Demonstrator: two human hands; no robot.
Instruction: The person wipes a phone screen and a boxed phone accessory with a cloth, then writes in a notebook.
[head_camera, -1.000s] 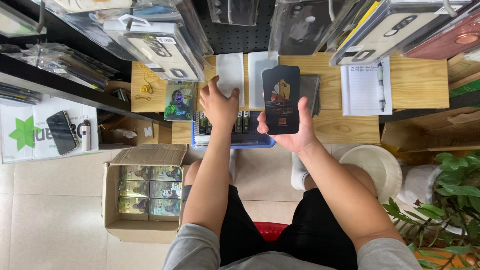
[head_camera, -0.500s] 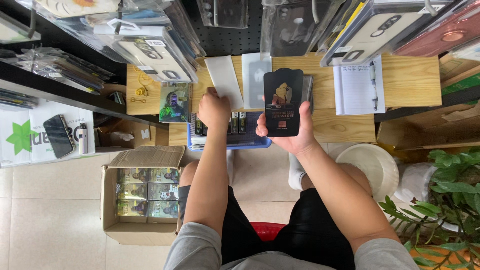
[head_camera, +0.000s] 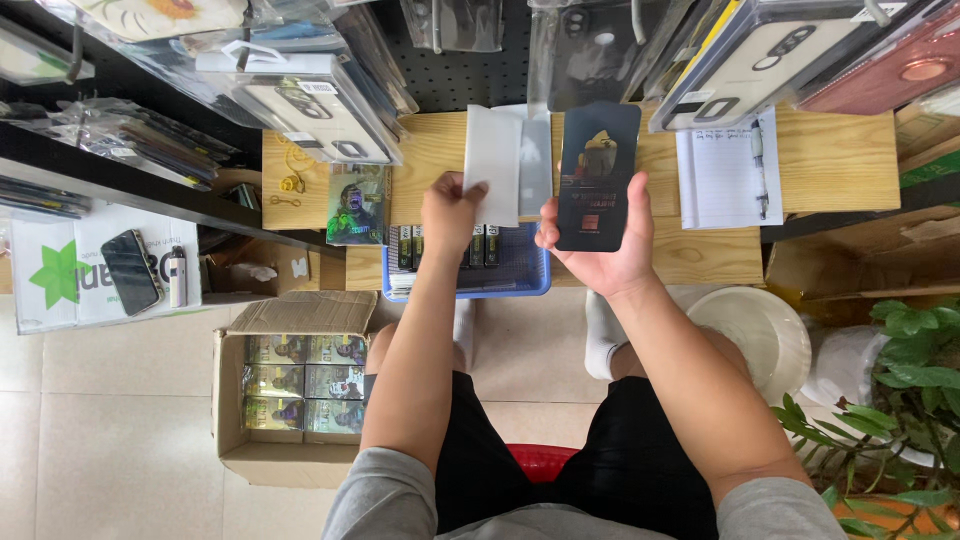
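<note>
Since a second ago, the left hand (head_camera: 452, 212) has gone from an open reach to pinching the bottom edge of a white sleeve (head_camera: 494, 165). Its grip is closed on that sleeve, which stands up over the wooden table (head_camera: 830, 150). Right behind it is a second pale sleeve. The right hand (head_camera: 600, 250) has kept its hold on a dark flat packet (head_camera: 598, 178), fingers wrapped around the lower half, just beside the white sleeve. Below both hands, a blue basket (head_camera: 520, 275) of small boxes sits at the table's edge. An open notebook (head_camera: 725, 175) lies to the right. On the floor, a cardboard box (head_camera: 290, 390) holds more packets.
</note>
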